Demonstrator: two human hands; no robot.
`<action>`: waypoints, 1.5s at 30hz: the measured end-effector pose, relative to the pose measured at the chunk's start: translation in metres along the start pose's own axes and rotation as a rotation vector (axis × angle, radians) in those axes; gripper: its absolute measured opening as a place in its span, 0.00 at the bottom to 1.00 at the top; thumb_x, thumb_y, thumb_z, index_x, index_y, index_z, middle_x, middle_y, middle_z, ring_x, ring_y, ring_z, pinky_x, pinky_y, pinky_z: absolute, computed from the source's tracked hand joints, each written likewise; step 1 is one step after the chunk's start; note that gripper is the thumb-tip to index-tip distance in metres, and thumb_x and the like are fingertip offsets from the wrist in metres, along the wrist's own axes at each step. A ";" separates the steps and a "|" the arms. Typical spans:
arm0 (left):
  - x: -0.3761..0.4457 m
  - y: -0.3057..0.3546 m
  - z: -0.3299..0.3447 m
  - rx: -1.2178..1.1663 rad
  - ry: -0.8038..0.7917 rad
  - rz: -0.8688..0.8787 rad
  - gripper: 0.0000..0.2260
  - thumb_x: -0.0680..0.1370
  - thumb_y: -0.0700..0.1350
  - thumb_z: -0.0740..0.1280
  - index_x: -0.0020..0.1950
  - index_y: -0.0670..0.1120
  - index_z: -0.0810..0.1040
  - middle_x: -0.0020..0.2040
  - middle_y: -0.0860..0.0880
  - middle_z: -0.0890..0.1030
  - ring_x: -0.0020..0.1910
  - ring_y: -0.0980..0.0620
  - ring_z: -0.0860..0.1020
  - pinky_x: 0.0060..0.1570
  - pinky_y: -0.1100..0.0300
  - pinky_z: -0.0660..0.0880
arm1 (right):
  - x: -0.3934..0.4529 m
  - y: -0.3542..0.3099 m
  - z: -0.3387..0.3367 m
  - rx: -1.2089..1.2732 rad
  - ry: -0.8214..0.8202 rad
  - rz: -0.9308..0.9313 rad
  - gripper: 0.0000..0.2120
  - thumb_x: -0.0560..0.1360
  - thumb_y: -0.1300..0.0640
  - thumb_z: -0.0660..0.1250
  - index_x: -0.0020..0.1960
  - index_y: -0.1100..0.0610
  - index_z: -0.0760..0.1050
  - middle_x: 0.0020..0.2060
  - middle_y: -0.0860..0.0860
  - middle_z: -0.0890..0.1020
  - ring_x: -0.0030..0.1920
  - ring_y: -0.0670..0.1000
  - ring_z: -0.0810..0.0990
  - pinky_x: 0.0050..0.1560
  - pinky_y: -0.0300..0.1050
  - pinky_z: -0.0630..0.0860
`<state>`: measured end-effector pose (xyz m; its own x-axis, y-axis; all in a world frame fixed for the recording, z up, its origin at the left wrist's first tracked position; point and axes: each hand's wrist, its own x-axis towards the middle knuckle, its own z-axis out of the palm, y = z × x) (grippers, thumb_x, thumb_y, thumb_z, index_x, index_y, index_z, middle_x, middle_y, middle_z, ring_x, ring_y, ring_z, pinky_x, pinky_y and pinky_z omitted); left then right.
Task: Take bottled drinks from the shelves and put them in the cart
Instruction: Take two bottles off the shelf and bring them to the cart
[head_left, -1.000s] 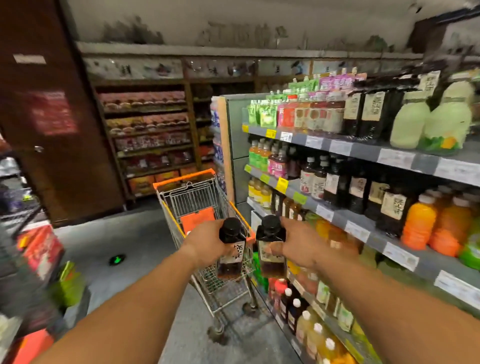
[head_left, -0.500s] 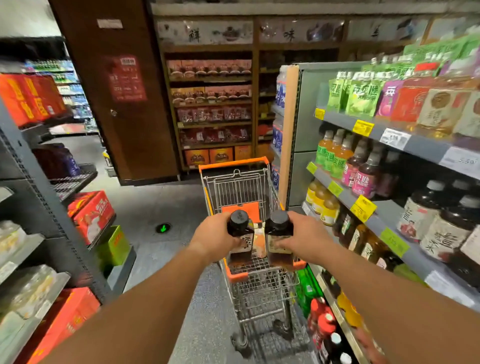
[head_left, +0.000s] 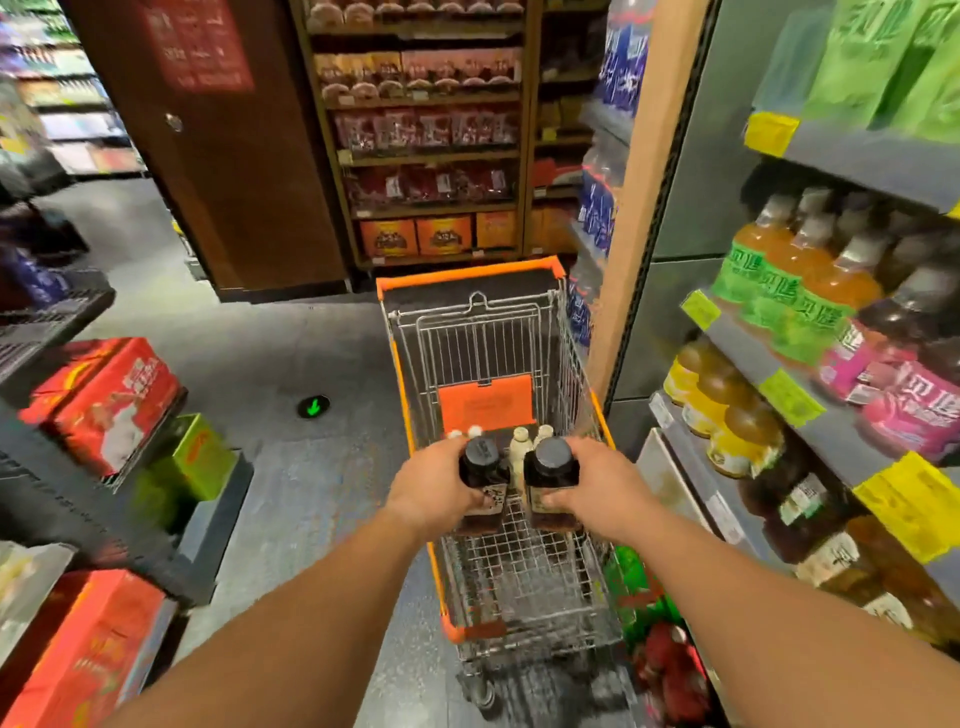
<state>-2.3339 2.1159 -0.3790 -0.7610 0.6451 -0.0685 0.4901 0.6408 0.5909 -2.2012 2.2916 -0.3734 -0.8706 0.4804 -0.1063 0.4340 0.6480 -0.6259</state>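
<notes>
My left hand (head_left: 434, 491) grips a dark bottle with a black cap (head_left: 480, 470) and my right hand (head_left: 589, 486) grips a second dark bottle (head_left: 549, 470). Both bottles are upright, side by side, held over the near half of the wire cart (head_left: 498, 343) with the orange rim. Several pale bottles with white caps (head_left: 519, 449) lie in the cart basket just beyond my hands. An orange panel (head_left: 485, 402) sits on the cart's far inner wall.
The drinks shelves (head_left: 810, 364) on the right carry orange, yellow, pink-labelled and dark bottles, close beside the cart. Red boxes (head_left: 106, 395) and a green box (head_left: 200, 457) stand on the left racks. A wooden snack shelf (head_left: 426, 135) faces the cart. Grey floor (head_left: 291, 364) runs between.
My view has swung left from the drinks shelves toward the cart. Both hands with their bottles have moved forward, from before the cart's near end to over its basket.
</notes>
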 end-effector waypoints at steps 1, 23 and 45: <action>0.014 -0.007 0.010 0.006 -0.008 -0.032 0.21 0.66 0.50 0.80 0.56 0.57 0.77 0.49 0.57 0.81 0.50 0.51 0.80 0.46 0.60 0.73 | 0.018 0.007 0.006 0.004 -0.019 0.001 0.30 0.67 0.51 0.79 0.66 0.47 0.73 0.57 0.47 0.78 0.58 0.53 0.77 0.54 0.43 0.71; 0.244 -0.185 0.261 -0.012 -0.038 -0.665 0.14 0.74 0.43 0.68 0.58 0.55 0.77 0.54 0.48 0.82 0.53 0.43 0.81 0.51 0.55 0.76 | 0.309 0.200 0.261 0.031 -0.453 0.075 0.24 0.70 0.60 0.76 0.65 0.54 0.75 0.55 0.51 0.80 0.55 0.52 0.78 0.53 0.39 0.71; 0.296 -0.254 0.308 -0.252 0.078 -0.932 0.23 0.76 0.35 0.60 0.67 0.55 0.72 0.59 0.48 0.81 0.52 0.46 0.76 0.53 0.59 0.69 | 0.358 0.213 0.338 0.031 -0.413 0.173 0.32 0.72 0.58 0.74 0.72 0.51 0.65 0.61 0.52 0.78 0.60 0.56 0.78 0.61 0.46 0.74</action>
<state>-2.5523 2.2721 -0.7970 -0.8284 -0.1123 -0.5488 -0.4231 0.7674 0.4817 -2.4988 2.4026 -0.8058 -0.8082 0.3001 -0.5067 0.5796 0.5577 -0.5942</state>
